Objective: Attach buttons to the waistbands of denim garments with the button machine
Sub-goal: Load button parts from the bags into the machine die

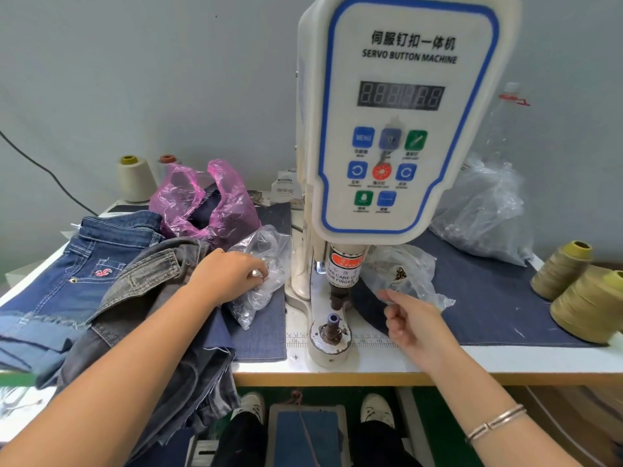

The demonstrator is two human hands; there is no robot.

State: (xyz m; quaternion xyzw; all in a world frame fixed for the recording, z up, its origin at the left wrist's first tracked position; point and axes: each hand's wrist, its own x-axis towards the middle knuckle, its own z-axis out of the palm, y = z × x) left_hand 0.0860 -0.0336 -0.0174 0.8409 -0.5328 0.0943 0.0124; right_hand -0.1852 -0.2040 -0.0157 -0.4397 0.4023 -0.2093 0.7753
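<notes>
Two hands are at work, and the step looks like loading: picking up the button parts before any cloth goes under the button machine (397,123). The left hand (232,274) reaches into a clear bag (263,281) of small silvery pieces just left of the machine's base, fingers curled and pinching among them; whether it has one pinched I cannot tell. The right hand (409,321) hovers beside a second clear bag (401,274) holding darker metal pieces (probably the other half of the button), forefinger and thumb drawn close, the other fingers loosely folded, and nothing visibly held. The lower die (333,328) sits bare at the front edge of the table (472,360), the punch above it raised. A grey denim garment (158,298) lies under the left forearm, its waistband away from the die. Next, I judge, each piece must be seated on the machine, then the waistband drawn across the die, fingers clear.
</notes>
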